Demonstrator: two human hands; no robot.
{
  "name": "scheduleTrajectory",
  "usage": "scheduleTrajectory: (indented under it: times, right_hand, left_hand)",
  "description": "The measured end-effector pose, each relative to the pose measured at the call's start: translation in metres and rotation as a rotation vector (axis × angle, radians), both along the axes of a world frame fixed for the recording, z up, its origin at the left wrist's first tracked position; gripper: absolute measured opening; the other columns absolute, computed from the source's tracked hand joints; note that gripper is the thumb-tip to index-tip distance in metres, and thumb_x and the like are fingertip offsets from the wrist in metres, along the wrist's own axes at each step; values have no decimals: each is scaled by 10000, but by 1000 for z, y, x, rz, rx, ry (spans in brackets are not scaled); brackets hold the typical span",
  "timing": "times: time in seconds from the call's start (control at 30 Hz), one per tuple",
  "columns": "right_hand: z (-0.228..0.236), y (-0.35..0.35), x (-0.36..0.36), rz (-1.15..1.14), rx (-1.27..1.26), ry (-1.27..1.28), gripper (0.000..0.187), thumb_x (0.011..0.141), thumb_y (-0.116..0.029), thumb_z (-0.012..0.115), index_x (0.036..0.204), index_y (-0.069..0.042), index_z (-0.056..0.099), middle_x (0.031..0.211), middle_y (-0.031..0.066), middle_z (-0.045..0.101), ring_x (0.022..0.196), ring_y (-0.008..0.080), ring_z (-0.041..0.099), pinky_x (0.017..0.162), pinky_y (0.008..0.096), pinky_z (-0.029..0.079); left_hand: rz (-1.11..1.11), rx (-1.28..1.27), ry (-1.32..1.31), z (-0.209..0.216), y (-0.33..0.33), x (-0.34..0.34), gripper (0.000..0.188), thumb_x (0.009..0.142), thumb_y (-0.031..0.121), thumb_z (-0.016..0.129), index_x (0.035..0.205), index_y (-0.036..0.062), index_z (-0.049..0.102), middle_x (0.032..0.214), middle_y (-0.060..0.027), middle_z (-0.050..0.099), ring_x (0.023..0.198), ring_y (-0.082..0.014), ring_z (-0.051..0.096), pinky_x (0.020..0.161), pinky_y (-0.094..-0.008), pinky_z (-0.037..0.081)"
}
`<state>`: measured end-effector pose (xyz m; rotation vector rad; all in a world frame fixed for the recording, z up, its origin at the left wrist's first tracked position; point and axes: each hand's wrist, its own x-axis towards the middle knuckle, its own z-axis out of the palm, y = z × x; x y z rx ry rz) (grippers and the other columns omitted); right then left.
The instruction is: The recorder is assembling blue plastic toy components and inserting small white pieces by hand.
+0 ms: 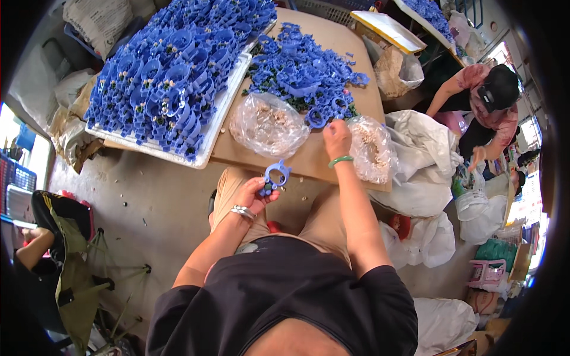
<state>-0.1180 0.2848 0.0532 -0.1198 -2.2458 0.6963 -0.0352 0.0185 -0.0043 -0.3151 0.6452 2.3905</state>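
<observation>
My left hand (254,197) grips a blue plastic ring-shaped part (277,175) with small knobs on its rim, held over my lap in front of the table edge. My right hand (338,137) is over the table, its fingers drawn together at the near edge of a loose heap of blue plastic parts (303,71). Whatever those fingers hold, if anything, is hidden. Just right of that hand lies a clear plastic bag of small beige pieces (373,151). Another open clear bag of similar pieces (270,126) rests between my two hands, farther in on the table.
A white tray (209,139) heaped with blue parts covers the table's left side. White sacks (415,157) crowd the table's right side. Another person (475,104) bends at the far right. A folding chair (80,261) stands at left, near someone's arm.
</observation>
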Motion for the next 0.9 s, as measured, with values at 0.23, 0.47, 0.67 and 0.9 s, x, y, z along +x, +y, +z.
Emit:
scheduleTrajectory:
  times: [0.23,0.47,0.67,0.9]
  right_hand:
    - [42,-17,46,597,-1381,-173,181,831,-175,427,848,-17,514,725,97,569,527,153,563,407,257,436]
    - [20,-58,92,812,-1553,-438,197,846,-187,455,914,-10,507,757,122,583,563,139,555,394,224,420]
    - [4,-86,107,741,-963,-616,146,811,-66,536,946,-19,565,711,12,531,525,28,421,452,151,323]
    - [9,-93,103,881,-417,-512,115,727,32,559,835,0,578,766,64,527,704,157,515,626,257,424]
  left_hand:
    - [0,98,3,-2,3,-5,194,783,93,540,925,-22,475,837,-177,575,718,-320,604,636,-414,535]
    - [2,44,0,3,4,-1,180,784,98,541,919,-9,489,833,-157,578,709,-307,601,638,-416,527]
    - [-4,-13,20,4,7,2,150,784,82,546,906,3,510,823,-139,586,705,-290,598,643,-424,519]
    - [-16,-23,53,2,6,2,119,787,58,539,889,-2,533,814,-135,594,729,-256,598,644,-424,523]
